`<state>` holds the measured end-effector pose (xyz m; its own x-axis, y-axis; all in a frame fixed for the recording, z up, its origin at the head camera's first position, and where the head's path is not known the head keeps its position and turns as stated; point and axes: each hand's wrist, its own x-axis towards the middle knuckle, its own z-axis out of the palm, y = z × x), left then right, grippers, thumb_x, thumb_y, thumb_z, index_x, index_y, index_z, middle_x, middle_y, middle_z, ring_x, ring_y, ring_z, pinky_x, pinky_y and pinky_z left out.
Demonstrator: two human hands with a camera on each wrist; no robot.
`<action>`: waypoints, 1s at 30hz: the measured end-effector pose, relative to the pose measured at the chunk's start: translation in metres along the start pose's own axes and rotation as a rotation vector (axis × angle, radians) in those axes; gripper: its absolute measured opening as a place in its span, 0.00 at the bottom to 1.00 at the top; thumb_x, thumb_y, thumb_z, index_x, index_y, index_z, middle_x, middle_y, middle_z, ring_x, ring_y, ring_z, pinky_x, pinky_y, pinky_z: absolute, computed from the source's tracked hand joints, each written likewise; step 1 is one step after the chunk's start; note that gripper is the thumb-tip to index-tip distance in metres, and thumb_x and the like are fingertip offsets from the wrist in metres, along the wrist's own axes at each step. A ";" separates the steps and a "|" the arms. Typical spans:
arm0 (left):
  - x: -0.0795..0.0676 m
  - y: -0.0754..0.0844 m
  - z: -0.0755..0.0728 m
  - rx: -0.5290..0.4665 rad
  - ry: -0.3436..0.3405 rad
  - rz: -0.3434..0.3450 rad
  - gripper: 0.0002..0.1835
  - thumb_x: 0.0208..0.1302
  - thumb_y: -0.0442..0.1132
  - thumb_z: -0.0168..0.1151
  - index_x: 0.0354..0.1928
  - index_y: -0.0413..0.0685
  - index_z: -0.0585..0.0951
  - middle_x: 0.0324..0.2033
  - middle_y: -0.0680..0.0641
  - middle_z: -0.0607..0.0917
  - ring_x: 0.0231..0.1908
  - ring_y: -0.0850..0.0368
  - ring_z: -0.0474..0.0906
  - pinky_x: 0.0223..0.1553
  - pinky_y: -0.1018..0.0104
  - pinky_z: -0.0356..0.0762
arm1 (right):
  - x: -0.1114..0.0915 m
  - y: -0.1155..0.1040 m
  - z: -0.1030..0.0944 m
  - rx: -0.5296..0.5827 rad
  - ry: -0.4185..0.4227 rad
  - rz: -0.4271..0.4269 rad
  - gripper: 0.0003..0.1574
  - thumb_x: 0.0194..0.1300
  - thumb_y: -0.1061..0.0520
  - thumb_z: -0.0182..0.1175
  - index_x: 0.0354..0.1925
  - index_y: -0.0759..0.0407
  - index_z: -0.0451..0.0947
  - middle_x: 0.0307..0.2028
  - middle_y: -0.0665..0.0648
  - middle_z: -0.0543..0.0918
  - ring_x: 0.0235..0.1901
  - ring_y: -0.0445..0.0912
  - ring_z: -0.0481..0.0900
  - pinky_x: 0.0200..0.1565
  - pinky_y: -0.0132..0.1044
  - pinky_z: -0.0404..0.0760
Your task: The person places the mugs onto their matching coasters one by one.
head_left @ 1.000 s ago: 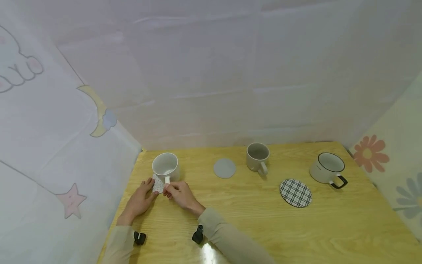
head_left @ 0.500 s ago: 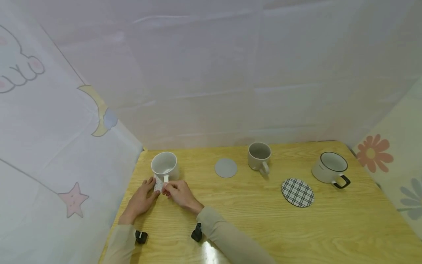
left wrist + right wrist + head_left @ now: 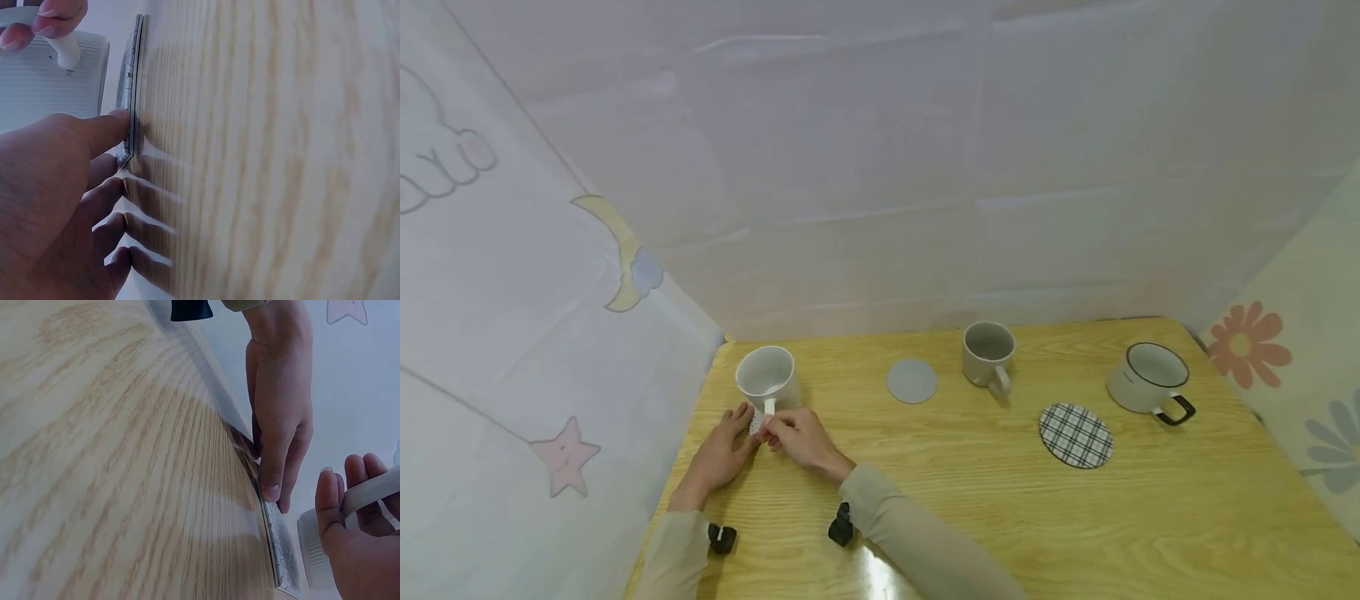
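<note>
At the table's left end, my right hand (image 3: 801, 437) pinches the handle of a white mug (image 3: 766, 377), whose ribbed side (image 3: 44, 81) shows in the left wrist view. Under the mug lies a pale speckled coaster (image 3: 755, 420), mostly hidden from above. Both wrist views show a narrow gap between mug base and coaster (image 3: 282, 550). My left hand (image 3: 722, 454) holds the coaster's near left part between thumb and index finger; its other fingertips touch the table.
A round grey coaster (image 3: 912, 381) lies to the right, then a beige mug (image 3: 987, 358). Further right are a round plaid coaster (image 3: 1076, 435) and a white black-rimmed mug (image 3: 1142, 379). Printed cloth walls (image 3: 865, 275) stand behind and beside the wooden table (image 3: 1000, 517).
My right hand has carried the white mug slightly left, and it covers more of the speckled coaster. My left hand stays at the coaster. The other mugs and coasters have not moved.
</note>
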<state>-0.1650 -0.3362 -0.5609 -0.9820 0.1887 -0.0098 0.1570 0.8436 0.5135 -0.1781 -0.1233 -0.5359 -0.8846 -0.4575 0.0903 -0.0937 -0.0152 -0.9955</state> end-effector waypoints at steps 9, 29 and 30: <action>-0.001 0.002 0.000 0.000 -0.002 -0.013 0.34 0.80 0.40 0.60 0.79 0.31 0.63 0.79 0.29 0.61 0.78 0.20 0.52 0.73 0.23 0.58 | 0.004 0.003 0.005 0.014 -0.028 0.028 0.25 0.81 0.55 0.55 0.39 0.75 0.87 0.39 0.69 0.91 0.39 0.65 0.89 0.49 0.62 0.89; -0.002 0.001 -0.001 -0.007 0.009 0.006 0.34 0.78 0.39 0.63 0.79 0.32 0.65 0.78 0.27 0.64 0.77 0.19 0.53 0.74 0.23 0.58 | 0.007 0.010 0.013 0.005 -0.052 0.028 0.26 0.83 0.53 0.53 0.42 0.75 0.87 0.42 0.72 0.90 0.45 0.72 0.87 0.50 0.59 0.89; -0.002 0.001 -0.001 -0.010 0.013 0.008 0.34 0.78 0.38 0.63 0.79 0.32 0.66 0.78 0.27 0.64 0.77 0.19 0.53 0.74 0.23 0.58 | 0.007 0.010 0.013 0.008 -0.052 0.023 0.27 0.84 0.53 0.54 0.42 0.75 0.87 0.42 0.73 0.90 0.44 0.72 0.87 0.49 0.60 0.89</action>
<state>-0.1631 -0.3363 -0.5592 -0.9820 0.1890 0.0056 0.1641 0.8371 0.5218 -0.1791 -0.1385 -0.5459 -0.8617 -0.5032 0.0657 -0.0697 -0.0107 -0.9975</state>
